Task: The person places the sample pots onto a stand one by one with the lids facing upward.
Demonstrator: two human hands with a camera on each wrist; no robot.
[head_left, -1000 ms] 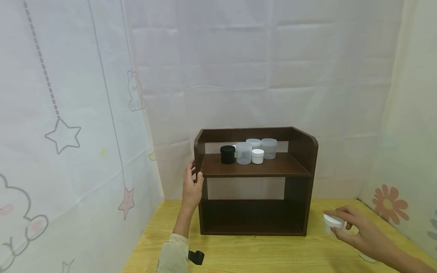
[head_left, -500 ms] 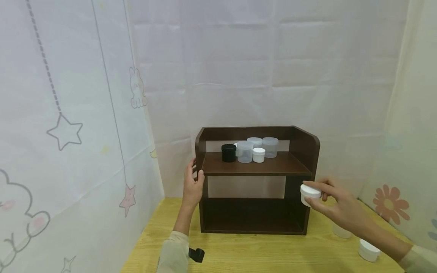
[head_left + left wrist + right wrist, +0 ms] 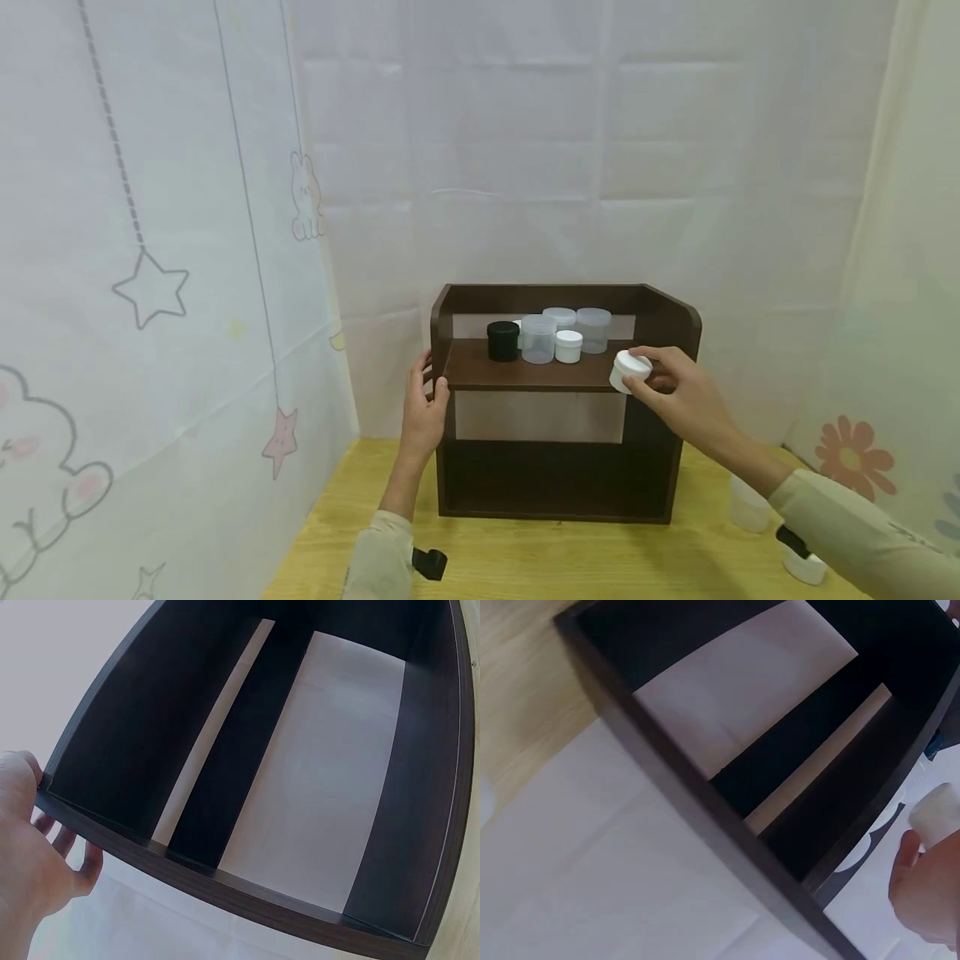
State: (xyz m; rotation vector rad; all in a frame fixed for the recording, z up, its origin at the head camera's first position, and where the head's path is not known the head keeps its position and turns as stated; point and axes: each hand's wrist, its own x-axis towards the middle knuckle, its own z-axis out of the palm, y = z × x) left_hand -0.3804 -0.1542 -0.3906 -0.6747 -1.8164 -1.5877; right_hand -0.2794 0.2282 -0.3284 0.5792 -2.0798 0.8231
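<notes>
In the head view, a dark brown two-tier shelf [image 3: 558, 482] stands on a yellow wood-grain table [image 3: 525, 560]. My left hand [image 3: 423, 423] holds its left side panel, thumb at the front edge and bent fingers along the outer face. My right hand [image 3: 686, 392] pinches a small white lidded jar [image 3: 628, 372] by thumb and fingers, slightly tilted, in front of the upper board's right end. On that board sit a black jar [image 3: 502, 342], a clear jar [image 3: 537, 340], a small white jar [image 3: 567, 347] and several others behind, partly hidden.
At the right of the table stand a translucent jar [image 3: 748, 505] and a white-lidded jar [image 3: 804, 568], the latter partly covered by the right sleeve [image 3: 847, 525]. Patterned white sheets hang behind and at both sides.
My right hand has carried the white jar up and leftward, from beside the shelf to the front of the upper board. The left hand stays on the side panel.
</notes>
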